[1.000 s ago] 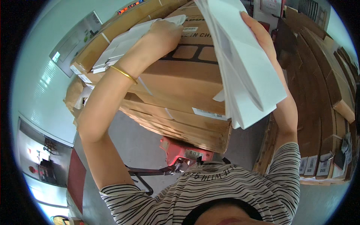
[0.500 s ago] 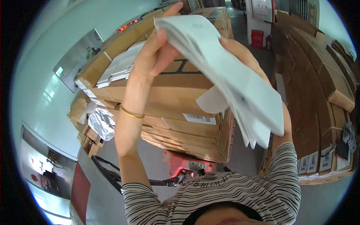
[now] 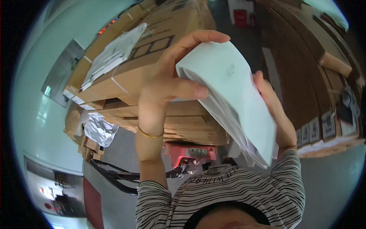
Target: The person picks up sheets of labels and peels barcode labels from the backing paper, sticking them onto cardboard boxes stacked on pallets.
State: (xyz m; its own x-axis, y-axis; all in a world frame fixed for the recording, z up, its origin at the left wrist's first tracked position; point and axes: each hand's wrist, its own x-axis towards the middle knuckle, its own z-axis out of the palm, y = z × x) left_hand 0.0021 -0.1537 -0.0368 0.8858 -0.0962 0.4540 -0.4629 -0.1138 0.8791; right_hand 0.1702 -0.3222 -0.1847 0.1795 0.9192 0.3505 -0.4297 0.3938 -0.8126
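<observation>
A thick, bent sheaf of white paper sheets (image 3: pixel 244 99) is held up in front of me, slanting from upper left to lower right. My left hand (image 3: pixel 179 68) clasps its upper left end, fingers over the far edge and thumb on the near side. At the sheaf's right edge, my right hand (image 3: pixel 267 93) grips it with the thumb showing; its other fingers are hidden behind the paper. The loose lower ends of the sheets fan apart near my chest. Another pile of white papers (image 3: pixel 114 55) lies on the cardboard boxes to the left.
Stacked cardboard boxes (image 3: pixel 160 72) stand ahead, with a red pallet jack (image 3: pixel 190 152) and its black handle (image 3: pixel 114 177) in front of them. More long boxes (image 3: pixel 305 76) line the right side. Silver foil wrapping (image 3: pixel 100 129) sits at left. A red box (image 3: pixel 240 18) is far back.
The sheaf has come lower and nearer to me. My left hand has shifted right and down, and its fingers now wrap over the sheaf's upper end. The view has turned slightly.
</observation>
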